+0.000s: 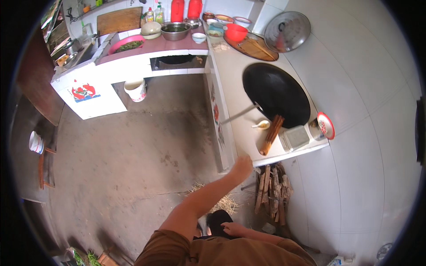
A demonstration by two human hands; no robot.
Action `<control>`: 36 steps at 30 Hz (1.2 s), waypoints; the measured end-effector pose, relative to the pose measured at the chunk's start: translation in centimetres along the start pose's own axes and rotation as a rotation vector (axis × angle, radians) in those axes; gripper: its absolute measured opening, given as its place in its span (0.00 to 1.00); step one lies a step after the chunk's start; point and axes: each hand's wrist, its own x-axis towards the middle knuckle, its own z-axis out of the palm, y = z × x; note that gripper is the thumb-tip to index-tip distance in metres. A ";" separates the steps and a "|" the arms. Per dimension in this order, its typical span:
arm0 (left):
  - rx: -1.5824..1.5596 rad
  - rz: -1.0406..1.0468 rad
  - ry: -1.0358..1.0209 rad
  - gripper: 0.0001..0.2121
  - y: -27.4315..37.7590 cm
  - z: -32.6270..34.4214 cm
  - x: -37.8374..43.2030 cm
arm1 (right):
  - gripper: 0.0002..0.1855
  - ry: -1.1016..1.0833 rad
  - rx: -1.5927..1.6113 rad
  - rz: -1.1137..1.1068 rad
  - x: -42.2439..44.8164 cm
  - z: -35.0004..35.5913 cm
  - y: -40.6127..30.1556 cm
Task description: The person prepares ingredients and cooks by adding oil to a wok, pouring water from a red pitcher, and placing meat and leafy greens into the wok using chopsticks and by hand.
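Note:
My left hand (pixel 244 166) is stretched forward to the near corner of the white stove counter (pixel 244 141), its fingers curled and partly hidden. Close to my body, my right hand (pixel 233 229) hangs low over my dark trousers, with no object visible in it. A large black wok (pixel 276 94) is set into the counter. The long metal handle of a utensil (pixel 239 114) leans out over the wok's rim. Beside the wok lie a bamboo wok brush (pixel 272 135) and a small white spoon (pixel 264 124) holding something yellowish. A clear rectangular container (pixel 296 138) stands near the counter's end.
Firewood (pixel 273 193) is stacked below the counter's end, with straw (pixel 226 203) on the floor. A metal lid (pixel 287 31) leans on the wall. On the far counter are a steel basin (pixel 175 34) and a pink basin of greens (pixel 128 46). A white bucket (pixel 135 89) stands beneath.

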 end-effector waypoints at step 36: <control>-0.604 -0.098 -0.457 0.12 -59.0 -4.5 8.1 | 0.17 0.581 0.774 -0.001 33.2 -42.0 -24.0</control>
